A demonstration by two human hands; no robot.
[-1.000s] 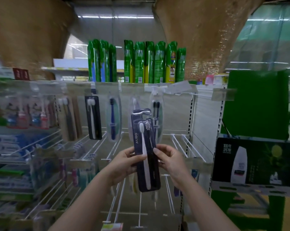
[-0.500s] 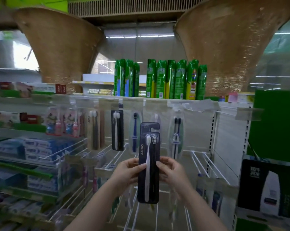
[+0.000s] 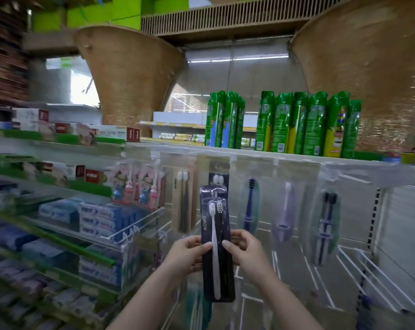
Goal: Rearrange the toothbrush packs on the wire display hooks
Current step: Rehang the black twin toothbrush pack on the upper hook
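Observation:
I hold a dark toothbrush pack (image 3: 216, 225) upright in front of the display, a white brush showing on its front. My left hand (image 3: 186, 254) pinches its left edge and my right hand (image 3: 245, 251) pinches its right edge, thumbs on the front. Directly behind its top hangs another dark pack (image 3: 217, 179) on a hook. Along the same row hang a beige pack (image 3: 183, 203), a navy brush pack (image 3: 249, 206), a lilac brush pack (image 3: 285, 213) and a dark twin-brush pack (image 3: 326, 225).
Green spray cans (image 3: 282, 122) stand on the top shelf. Toothpaste boxes (image 3: 99, 217) fill the left shelves, with children's brush packs (image 3: 137, 186) beside them. Bare white wire hooks (image 3: 368, 277) stick out at lower right. Large woven shades (image 3: 130, 77) hang above.
The view has tilted upward and turned left, showing more of the left shelves. The held pack has gone from slightly tilted to upright, and now lines up below the hanging dark pack.

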